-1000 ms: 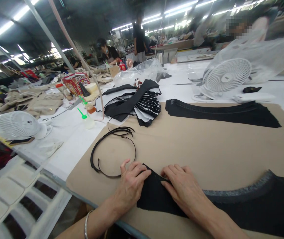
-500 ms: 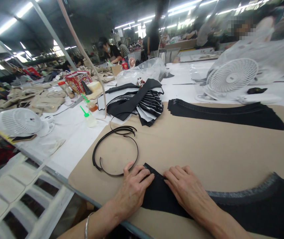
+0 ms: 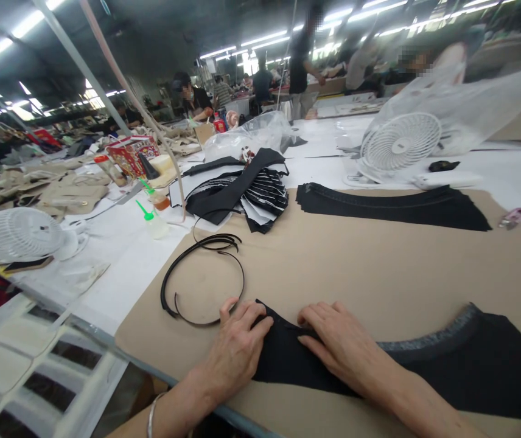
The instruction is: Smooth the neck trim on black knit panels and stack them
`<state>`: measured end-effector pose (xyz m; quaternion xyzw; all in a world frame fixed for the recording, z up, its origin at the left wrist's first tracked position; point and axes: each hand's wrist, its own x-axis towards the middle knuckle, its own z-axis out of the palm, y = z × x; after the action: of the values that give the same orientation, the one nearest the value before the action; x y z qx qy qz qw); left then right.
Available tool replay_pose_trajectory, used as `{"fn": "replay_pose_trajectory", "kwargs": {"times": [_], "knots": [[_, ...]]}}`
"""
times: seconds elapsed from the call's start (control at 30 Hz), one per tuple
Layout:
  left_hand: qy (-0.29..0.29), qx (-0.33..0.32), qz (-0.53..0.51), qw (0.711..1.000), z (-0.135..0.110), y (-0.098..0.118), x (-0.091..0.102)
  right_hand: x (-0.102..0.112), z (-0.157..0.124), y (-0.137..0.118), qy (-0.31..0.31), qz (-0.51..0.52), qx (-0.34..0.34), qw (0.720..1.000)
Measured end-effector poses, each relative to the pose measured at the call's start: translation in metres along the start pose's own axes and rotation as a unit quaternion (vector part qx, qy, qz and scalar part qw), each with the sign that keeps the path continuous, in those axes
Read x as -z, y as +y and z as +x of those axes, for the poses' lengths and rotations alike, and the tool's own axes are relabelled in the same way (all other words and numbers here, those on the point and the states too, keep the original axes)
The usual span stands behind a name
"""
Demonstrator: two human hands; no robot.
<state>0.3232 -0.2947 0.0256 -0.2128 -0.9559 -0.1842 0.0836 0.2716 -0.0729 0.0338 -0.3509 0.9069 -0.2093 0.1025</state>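
A curved black fabric piece [image 3: 283, 359] lies on the tan board in front of me, its upper edge lined with a mottled grey strip [image 3: 443, 328]. My left hand [image 3: 237, 340] is closed at the piece's left corner, thumb and fingers pressed on the edge. Farther right, my right hand [image 3: 340, 340] grips the same upper edge between thumb and bent fingers, hiding part of it. Just beyond my left hand, thin black strips [image 3: 169, 274] lie in loose loops, one of them passing beside its fingers.
Behind the tan board [image 3: 379, 255] are a stack of curved black pieces [image 3: 392, 210] and a fanned black-and-white pile [image 3: 260, 194]. Green-tipped bottles [image 3: 153, 225] stand left, with white fans [image 3: 402, 146] on both sides. A pink-handled tool [image 3: 514, 218] lies right. Other people work farther back.
The view has turned slightly right. My right hand has shifted a little to the right along the fabric edge, widening the gap between my hands. My left hand keeps to the corner.
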Motion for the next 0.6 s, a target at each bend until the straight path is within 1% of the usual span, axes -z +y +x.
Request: {"fn": "replay_pose_trajectory", "kwargs": {"times": [0.13,0.2,0.27,0.37,0.47,0.6], "knots": [[0.015,0.034,-0.045,0.998,0.018,0.014,0.001,0.008,-0.002,0.000,-0.023,0.032,-0.030,0.999],[-0.010,0.035,-0.061,0.997,0.027,0.023,-0.001,0.009,-0.001,-0.001,-0.027,0.033,-0.037,0.998],[-0.053,0.027,-0.069,0.996,0.034,0.029,-0.003,0.010,-0.001,0.000,-0.030,0.036,-0.043,0.998],[-0.100,0.022,-0.068,0.992,0.039,0.033,-0.006,0.012,-0.004,0.005,-0.028,0.047,-0.043,0.998],[-0.107,0.020,-0.062,0.992,0.042,0.032,-0.006,0.014,-0.010,0.012,-0.025,0.057,-0.035,0.997],[-0.114,-0.004,-0.063,0.991,0.044,0.033,-0.006,0.017,-0.016,0.015,-0.024,0.063,-0.036,0.997]]}}
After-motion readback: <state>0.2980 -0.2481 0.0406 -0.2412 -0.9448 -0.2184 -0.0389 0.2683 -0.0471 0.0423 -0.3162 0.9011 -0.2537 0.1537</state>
